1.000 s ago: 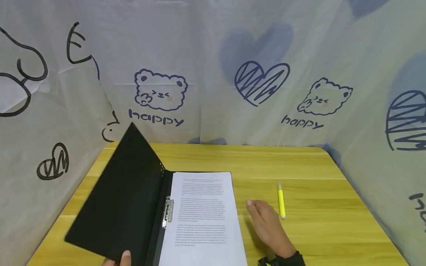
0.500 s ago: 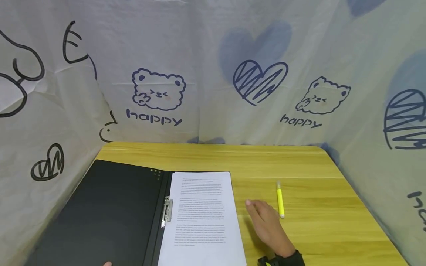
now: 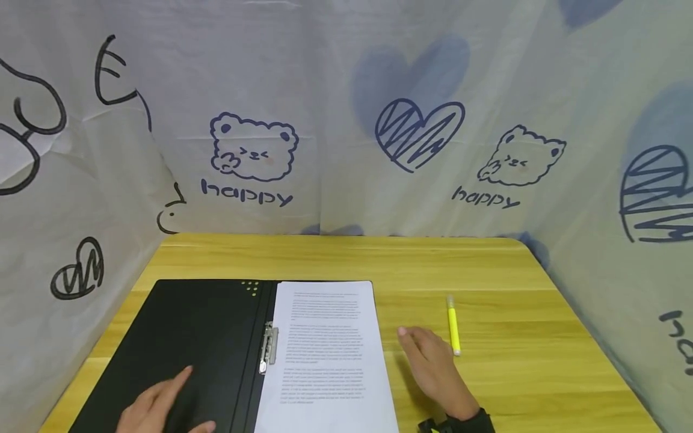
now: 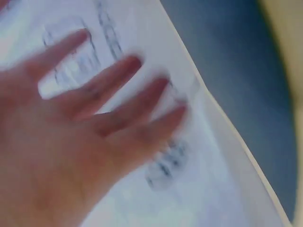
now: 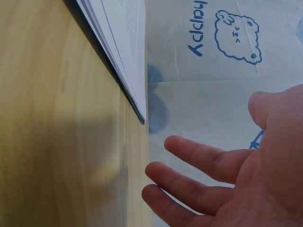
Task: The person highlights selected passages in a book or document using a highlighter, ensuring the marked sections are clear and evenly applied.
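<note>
A black clip folder [image 3: 189, 337] lies spread open on the table, its cover flat to the left. White printed sheets [image 3: 325, 349] rest on its right half, beside a metal clip [image 3: 268, 347] near the spine. My left hand [image 3: 157, 403] is over the lower part of the cover, fingers extended and holding nothing; in the left wrist view the left hand [image 4: 94, 123] is blurred with fingers spread. Right of the sheets, my right hand [image 3: 433, 367] holds nothing, and the right wrist view shows the right hand [image 5: 227, 184] with loosely bent fingers.
A yellow highlighter [image 3: 453, 328] lies on the wooden table [image 3: 520, 337], just beyond the right hand. White cloth [image 3: 335, 120] with drawings stands behind the table and along both sides.
The folder's cover, raised in the left hand a second ago, has come down to the left and lies flat. My left hand has let go of it. The right hand stays put.
</note>
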The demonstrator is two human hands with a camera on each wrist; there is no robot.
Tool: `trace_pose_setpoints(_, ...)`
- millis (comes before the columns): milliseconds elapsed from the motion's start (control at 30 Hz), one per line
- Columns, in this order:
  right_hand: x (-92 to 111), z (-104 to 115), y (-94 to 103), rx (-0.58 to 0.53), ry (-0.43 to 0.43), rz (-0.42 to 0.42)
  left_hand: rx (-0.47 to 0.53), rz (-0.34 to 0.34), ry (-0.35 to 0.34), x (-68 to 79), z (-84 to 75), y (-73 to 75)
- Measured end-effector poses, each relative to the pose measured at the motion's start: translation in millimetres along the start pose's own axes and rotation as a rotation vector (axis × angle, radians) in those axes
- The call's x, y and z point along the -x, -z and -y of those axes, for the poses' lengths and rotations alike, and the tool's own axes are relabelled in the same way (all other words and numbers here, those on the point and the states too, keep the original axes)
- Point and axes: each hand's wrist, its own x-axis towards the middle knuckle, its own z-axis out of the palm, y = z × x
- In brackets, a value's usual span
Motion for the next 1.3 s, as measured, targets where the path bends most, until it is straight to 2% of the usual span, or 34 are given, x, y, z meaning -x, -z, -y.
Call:
trace_pose_setpoints(33,0,0,0.6,0.001,0.000,-0.001,-0.076,0.005,-0.086,-2.4,-9.6,-2.1)
trace_pose_setpoints(100,-1,0,1.6,0.004,0.001,-0.005,-0.173,-0.009,-0.205,-4.6,-28.4,-15.0)
trace_pose_setpoints(133,-1,0,2.0,0.003,0.001,-0.005,-0.195,0.047,-0.212,-6.8,-37.5,-19.8)
trace_pose_setpoints(167,-2,0,2.3,0.001,0.001,-0.005,-0.221,0.134,-0.199,-9.9,-46.0,-22.7)
trace_pose_setpoints(267,-2,0,2.1,-0.007,-0.004,-0.003,-0.224,0.319,-0.166,-16.9,-64.7,-33.7)
trace_pose_setpoints(333,-1,-1,1.2,-0.014,-0.010,-0.002,-0.219,0.394,-0.153,-19.9,-71.9,-39.8)
trace_pose_setpoints(433,0,-1,-0.3,-0.014,-0.020,0.000,-0.206,0.438,-0.156,-22.4,-76.0,-47.8)
trace_pose_setpoints(633,0,0,0.6,0.004,0.007,-0.018,-0.190,0.430,-0.248,-30.0,-79.0,-56.8)
trace_pose_setpoints(767,-1,1,2.4,0.030,0.039,-0.050,-0.193,0.414,-0.302,-34.0,-91.1,-63.2)
trace_pose_setpoints(1100,1,1,4.2,0.069,-0.004,-0.051,-0.140,0.407,-0.223,-40.3,-151.9,-61.2)
trace_pose_setpoints(1300,-1,1,3.5,0.058,-0.031,-0.034,-0.147,0.388,-0.202,-49.8,-166.7,-60.3)
